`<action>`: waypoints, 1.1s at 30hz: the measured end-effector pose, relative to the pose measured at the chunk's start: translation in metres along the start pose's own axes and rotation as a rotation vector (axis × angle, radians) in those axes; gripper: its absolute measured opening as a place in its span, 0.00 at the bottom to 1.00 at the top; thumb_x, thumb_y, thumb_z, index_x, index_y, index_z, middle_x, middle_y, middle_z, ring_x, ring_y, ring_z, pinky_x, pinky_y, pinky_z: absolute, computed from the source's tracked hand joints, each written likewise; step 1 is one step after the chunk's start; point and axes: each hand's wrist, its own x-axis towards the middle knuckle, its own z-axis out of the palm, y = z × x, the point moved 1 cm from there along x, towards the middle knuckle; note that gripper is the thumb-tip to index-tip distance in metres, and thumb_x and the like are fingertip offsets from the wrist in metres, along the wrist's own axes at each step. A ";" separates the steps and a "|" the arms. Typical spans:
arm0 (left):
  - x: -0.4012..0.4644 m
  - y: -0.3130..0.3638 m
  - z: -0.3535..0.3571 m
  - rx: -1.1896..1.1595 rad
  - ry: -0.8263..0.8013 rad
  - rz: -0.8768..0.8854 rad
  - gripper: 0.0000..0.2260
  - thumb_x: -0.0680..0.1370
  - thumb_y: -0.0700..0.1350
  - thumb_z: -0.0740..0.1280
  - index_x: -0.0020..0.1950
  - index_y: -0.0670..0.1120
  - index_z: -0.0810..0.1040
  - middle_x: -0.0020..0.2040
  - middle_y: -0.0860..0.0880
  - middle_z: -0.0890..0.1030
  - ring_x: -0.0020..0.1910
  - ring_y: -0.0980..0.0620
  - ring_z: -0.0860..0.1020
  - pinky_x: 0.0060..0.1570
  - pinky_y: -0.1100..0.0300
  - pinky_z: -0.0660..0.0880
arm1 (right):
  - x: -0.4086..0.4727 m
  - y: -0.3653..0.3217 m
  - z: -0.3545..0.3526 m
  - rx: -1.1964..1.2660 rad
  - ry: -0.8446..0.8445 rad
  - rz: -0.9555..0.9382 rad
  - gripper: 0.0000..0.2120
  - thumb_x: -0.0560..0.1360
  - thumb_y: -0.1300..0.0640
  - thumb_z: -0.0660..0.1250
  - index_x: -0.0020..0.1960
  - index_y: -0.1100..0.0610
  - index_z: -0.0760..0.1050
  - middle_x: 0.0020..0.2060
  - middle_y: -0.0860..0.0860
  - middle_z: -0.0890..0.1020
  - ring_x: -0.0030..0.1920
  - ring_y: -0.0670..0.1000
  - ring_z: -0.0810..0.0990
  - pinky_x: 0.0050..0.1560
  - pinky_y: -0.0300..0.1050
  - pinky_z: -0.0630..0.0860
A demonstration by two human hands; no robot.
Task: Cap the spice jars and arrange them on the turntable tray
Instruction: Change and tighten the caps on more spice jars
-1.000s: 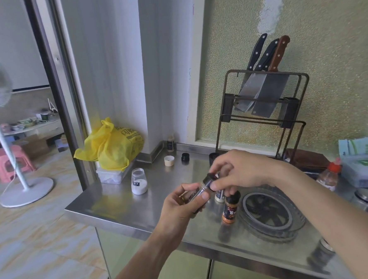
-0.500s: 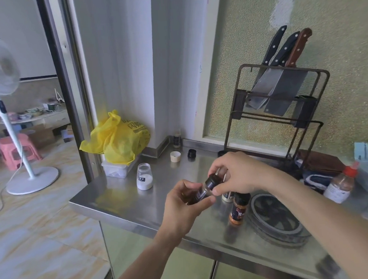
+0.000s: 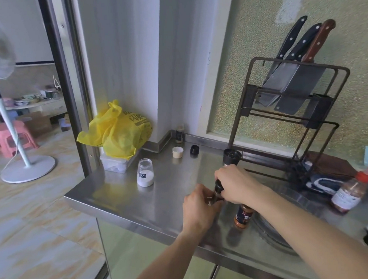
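My left hand [image 3: 199, 205] holds a small dark spice jar [image 3: 216, 196] by its body, and my right hand [image 3: 237, 183] grips its black cap [image 3: 218, 184] from above. An orange-powder jar [image 3: 243, 216] with a dark label stands just right of my hands, half hidden by my right forearm. Behind it the round turntable tray [image 3: 270, 231] lies mostly under that arm. An uncapped glass jar of white powder [image 3: 145, 172] stands at the left. A cream cap [image 3: 177, 152] and a black cap [image 3: 194, 149] lie near the back wall. A black-topped jar [image 3: 231, 157] stands behind my right hand.
The steel counter [image 3: 117, 193] ends at the left and front. A yellow bag [image 3: 118, 131] sits on a plastic box at the back left. A knife rack [image 3: 295, 102] stands at the back right. A red-capped bottle [image 3: 350, 191] lies to the right. A small bottle [image 3: 179, 135] stands in the corner.
Both hands have lowered with the small dark jar toward the counter, and the jar now stands more upright. The view has tilted down and shifted left.
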 end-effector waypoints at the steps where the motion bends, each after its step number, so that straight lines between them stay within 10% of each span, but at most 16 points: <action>1: 0.000 -0.003 -0.001 0.013 -0.025 -0.004 0.14 0.71 0.51 0.78 0.50 0.52 0.76 0.47 0.56 0.82 0.49 0.51 0.79 0.51 0.52 0.81 | 0.001 0.001 0.000 -0.004 -0.010 0.003 0.13 0.74 0.66 0.68 0.59 0.60 0.79 0.52 0.60 0.84 0.48 0.61 0.84 0.39 0.48 0.77; 4: -0.003 -0.017 -0.012 0.075 -0.021 0.060 0.13 0.73 0.47 0.76 0.55 0.52 0.78 0.51 0.55 0.82 0.53 0.53 0.80 0.53 0.58 0.79 | 0.002 0.005 -0.002 -0.004 -0.067 0.018 0.14 0.75 0.61 0.70 0.60 0.59 0.76 0.52 0.58 0.82 0.45 0.59 0.81 0.32 0.46 0.72; 12: 0.028 -0.066 -0.103 0.350 0.648 0.407 0.14 0.75 0.36 0.73 0.59 0.47 0.82 0.64 0.41 0.71 0.62 0.39 0.72 0.60 0.48 0.75 | 0.050 -0.024 -0.035 0.029 0.202 -0.037 0.19 0.79 0.49 0.66 0.68 0.56 0.72 0.61 0.57 0.77 0.60 0.61 0.80 0.56 0.57 0.79; 20: 0.070 -0.110 -0.120 0.614 0.380 0.375 0.26 0.80 0.43 0.68 0.74 0.63 0.71 0.81 0.32 0.48 0.81 0.31 0.52 0.75 0.38 0.64 | 0.180 -0.093 0.023 0.084 -0.011 0.116 0.33 0.77 0.60 0.68 0.78 0.52 0.59 0.76 0.65 0.59 0.72 0.68 0.66 0.66 0.59 0.72; 25: 0.076 -0.121 -0.116 0.559 0.238 0.251 0.24 0.82 0.47 0.64 0.74 0.67 0.63 0.79 0.36 0.52 0.73 0.33 0.65 0.70 0.44 0.69 | 0.240 -0.091 0.043 0.119 -0.071 0.214 0.39 0.78 0.62 0.65 0.82 0.45 0.49 0.82 0.62 0.43 0.78 0.69 0.57 0.70 0.61 0.67; 33: 0.073 -0.114 -0.116 0.469 0.195 0.231 0.24 0.83 0.47 0.62 0.71 0.70 0.60 0.76 0.48 0.54 0.69 0.43 0.68 0.61 0.59 0.70 | 0.263 -0.089 0.052 0.223 -0.072 0.186 0.25 0.77 0.62 0.67 0.73 0.58 0.69 0.67 0.62 0.71 0.67 0.63 0.76 0.63 0.53 0.76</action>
